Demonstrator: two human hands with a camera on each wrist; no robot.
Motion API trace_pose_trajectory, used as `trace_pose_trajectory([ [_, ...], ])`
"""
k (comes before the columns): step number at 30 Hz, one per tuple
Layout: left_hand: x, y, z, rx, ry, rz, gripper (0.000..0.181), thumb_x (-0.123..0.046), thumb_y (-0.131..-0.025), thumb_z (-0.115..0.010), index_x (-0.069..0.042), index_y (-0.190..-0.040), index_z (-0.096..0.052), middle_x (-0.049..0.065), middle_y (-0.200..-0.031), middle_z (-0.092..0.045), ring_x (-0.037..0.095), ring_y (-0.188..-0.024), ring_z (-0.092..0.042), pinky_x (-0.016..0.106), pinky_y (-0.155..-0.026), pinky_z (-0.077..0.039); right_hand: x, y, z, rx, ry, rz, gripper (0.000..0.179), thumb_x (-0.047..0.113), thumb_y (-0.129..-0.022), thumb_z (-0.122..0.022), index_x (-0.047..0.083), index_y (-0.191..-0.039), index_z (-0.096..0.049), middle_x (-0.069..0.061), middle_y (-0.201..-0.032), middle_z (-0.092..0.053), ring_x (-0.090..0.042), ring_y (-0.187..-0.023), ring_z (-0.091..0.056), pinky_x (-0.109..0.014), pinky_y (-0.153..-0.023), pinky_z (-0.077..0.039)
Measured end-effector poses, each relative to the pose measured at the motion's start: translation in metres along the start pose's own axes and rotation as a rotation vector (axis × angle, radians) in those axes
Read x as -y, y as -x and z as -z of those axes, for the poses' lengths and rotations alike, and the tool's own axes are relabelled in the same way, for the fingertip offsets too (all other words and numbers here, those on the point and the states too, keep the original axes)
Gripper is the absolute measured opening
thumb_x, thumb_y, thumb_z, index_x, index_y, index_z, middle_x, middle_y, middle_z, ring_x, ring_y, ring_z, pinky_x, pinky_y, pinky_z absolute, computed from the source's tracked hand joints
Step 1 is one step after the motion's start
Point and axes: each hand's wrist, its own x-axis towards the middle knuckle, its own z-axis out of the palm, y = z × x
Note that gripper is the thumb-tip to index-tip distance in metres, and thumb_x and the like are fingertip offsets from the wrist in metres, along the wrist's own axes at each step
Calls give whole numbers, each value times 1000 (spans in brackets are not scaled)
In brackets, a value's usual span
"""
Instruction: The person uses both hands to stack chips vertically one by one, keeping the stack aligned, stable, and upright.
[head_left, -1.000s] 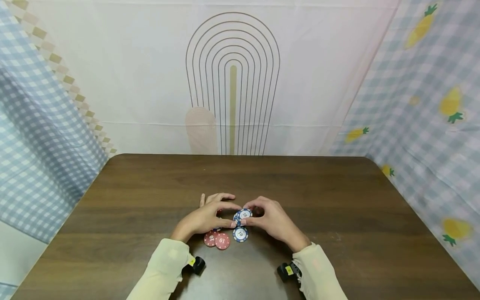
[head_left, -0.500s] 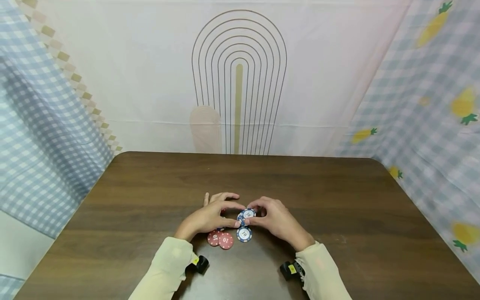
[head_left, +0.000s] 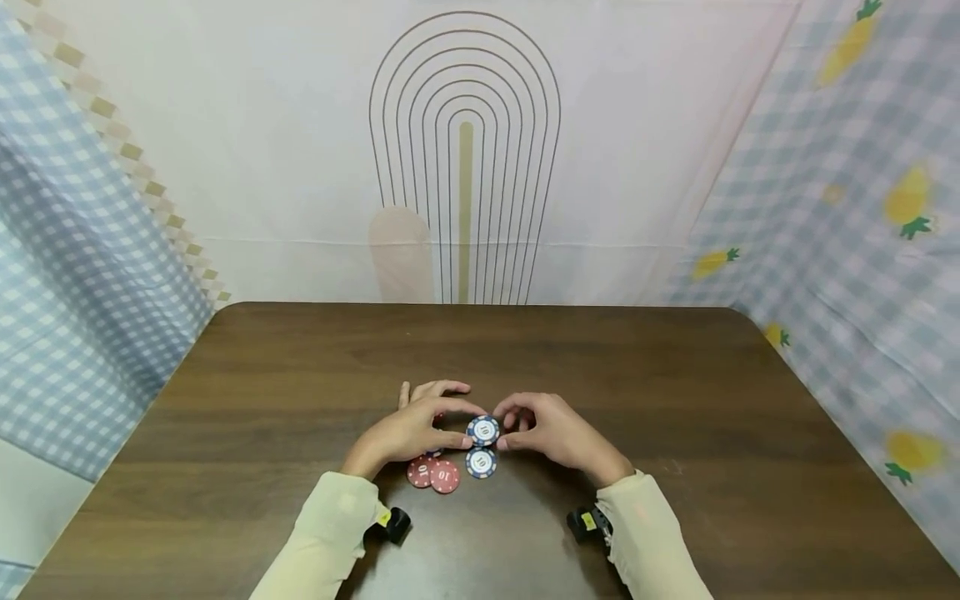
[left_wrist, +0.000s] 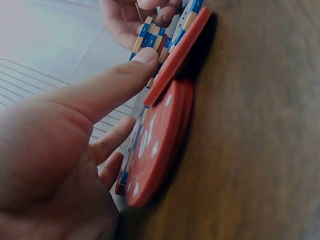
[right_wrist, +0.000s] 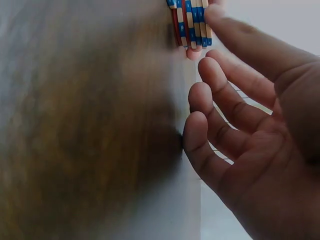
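Note:
A stack of blue-and-white poker chips [head_left: 482,430], with red ones between, stands between my two hands; the top chip reads 10. My left hand [head_left: 405,429] holds the stack's left side, thumb at the near edge and index finger at the far edge. In the left wrist view its thumb presses on the stack's edge [left_wrist: 149,37]. My right hand [head_left: 547,429] is at the stack's right side, fingers loosely bent with a gap between thumb and index. In the right wrist view the thumb tip is right beside the chip stack [right_wrist: 195,25].
A blue chip [head_left: 481,463] lies just in front of the stack. Two overlapping red chips [head_left: 444,477] lie to its left. Other chips show partly under my left hand. The brown wooden table [head_left: 637,375] reaches back to a white cloth backdrop [head_left: 300,150].
My right hand has loosened and drawn slightly right from the stack. The top blue chip, earlier offset to the right, now sits squarely on the stack. My left hand stays about where it was.

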Motion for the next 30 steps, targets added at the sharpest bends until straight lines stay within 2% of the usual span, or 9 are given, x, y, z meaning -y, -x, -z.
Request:
trace_pose_trajectory([
  [5,9,-2,-2,-27,12,-49,37,-32,-95,-81,-31,-131,-75,11,-159,-47,48,-150,-27,77,-114,16,-1,-3,-3,-23,-17,7,20,23,-92,-84,16,-109,-76,7,-90,-67,-12,-78,-58,-27,-69,-49],
  [10,28,-5,-10,-47,16,-74,36,-42,-95,-79,-41,-130,-73,3,-159,-47,44,-151,-27,76,-114,17,0,-5,-11,-69,-31,-22,16,20,-92,-83,13,-104,-75,6,-87,-68,-12,-76,-58,-26,-68,-49],
  [13,34,-7,-13,-59,16,-91,37,-43,-94,-79,-41,-131,-73,2,-158,-47,43,-150,-28,76,-114,17,0,-6,-14,-84,-33,-31,15,19,-92,-83,13,-102,-74,6,-85,-68,-12,-75,-59,-26,-68,-48],
  [16,32,-7,-12,-58,18,-93,38,-42,-94,-81,-39,-131,-73,4,-158,-48,44,-150,-28,76,-114,16,1,-6,-15,-85,-47,-38,16,19,-91,-83,13,-103,-73,5,-87,-68,-13,-76,-58,-26,-68,-48],
  [18,26,-4,-9,-52,24,-84,38,-40,-93,-81,-37,-130,-74,7,-158,-48,46,-149,-28,77,-114,16,2,-6,-14,-81,-69,-46,19,20,-91,-84,12,-106,-74,3,-90,-69,-14,-77,-58,-27,-68,-48],
  [24,5,0,4,-5,3,-17,40,-31,-95,-80,-28,-134,-72,11,-160,-45,46,-152,-26,76,-116,14,-1,-4,-11,-39,-129,-60,37,16,-87,-88,9,-121,-75,-4,-103,-68,-17,-79,-52,-27,-70,-45],
  [26,5,-1,4,10,-8,1,41,-30,-96,-80,-27,-136,-71,10,-161,-45,44,-153,-25,75,-117,14,-2,-2,-11,-27,-132,-62,41,14,-86,-89,7,-123,-75,-6,-105,-66,-17,-79,-50,-27,-70,-43],
  [30,8,-2,3,18,-10,-11,44,-30,-95,-80,-25,-138,-70,9,-161,-45,41,-153,-27,75,-117,14,-3,0,-15,-30,-138,-72,45,12,-84,-90,6,-126,-74,-7,-106,-65,-19,-83,-48,-28,-72,-42],
])
